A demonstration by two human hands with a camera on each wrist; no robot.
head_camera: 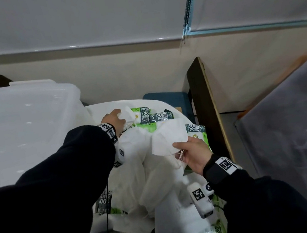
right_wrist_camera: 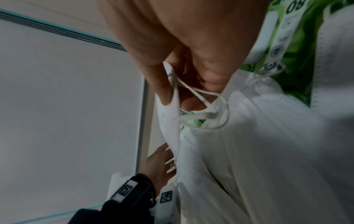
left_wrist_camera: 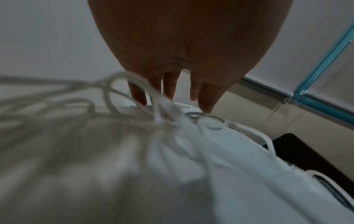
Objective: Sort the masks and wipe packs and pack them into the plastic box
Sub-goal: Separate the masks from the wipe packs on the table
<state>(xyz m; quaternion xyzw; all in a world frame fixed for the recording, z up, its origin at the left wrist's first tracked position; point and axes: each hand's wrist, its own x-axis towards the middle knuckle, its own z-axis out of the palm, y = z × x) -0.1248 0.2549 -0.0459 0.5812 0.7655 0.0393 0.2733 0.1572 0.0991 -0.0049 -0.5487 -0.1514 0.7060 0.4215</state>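
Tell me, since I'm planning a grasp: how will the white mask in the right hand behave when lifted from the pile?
The white mask is probably light and floppy: the right hand holds it by one edge. Its ear loops dangle loose beside other masks, so they may snag. Pinched between thumb and fingers, the fabric seems unlikely to slip.

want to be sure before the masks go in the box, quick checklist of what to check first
1. Right hand has a firm grip on its mask: ok, pinched at the edge.
2. Left hand holds a mask: ok.
3. Ear loops free of the pile: cannot tell, they look tangled.
4. Plastic box within reach, at left: ok.
5. Box open: cannot tell.
6. Wipe packs sorted apart: not ok, mixed under masks.
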